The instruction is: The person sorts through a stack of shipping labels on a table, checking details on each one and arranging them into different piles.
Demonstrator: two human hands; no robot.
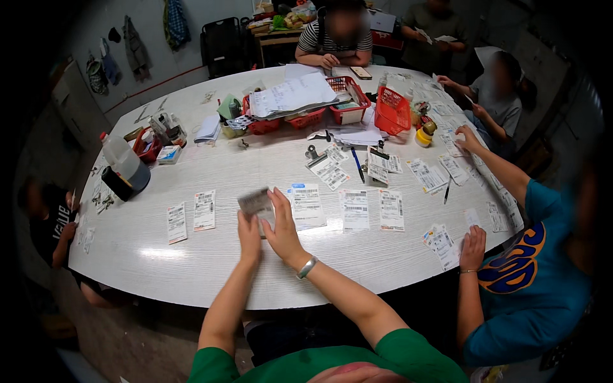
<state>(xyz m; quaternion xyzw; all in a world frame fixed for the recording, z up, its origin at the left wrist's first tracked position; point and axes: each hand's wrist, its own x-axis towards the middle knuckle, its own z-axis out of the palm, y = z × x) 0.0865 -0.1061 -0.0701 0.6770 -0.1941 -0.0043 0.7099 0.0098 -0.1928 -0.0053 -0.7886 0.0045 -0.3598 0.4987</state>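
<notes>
Above the near middle of the white table, a stack of shipping labels stands between my two hands, slightly blurred. My left hand is closed round its lower left side. On the other side, my right hand grips the stack's right edge, fingers up and thumb across its front. Just right of my hands lies a label sheet with a blue mark, with another printed label and a narrower one beyond it. Two label piles, one nearer and one farther, lie to the left.
Red baskets and stacked papers fill the table's middle. A jug of dark liquid stands at left. Labels with black clips and a blue pen lie ahead. A person in teal handles labels at right; others sit around.
</notes>
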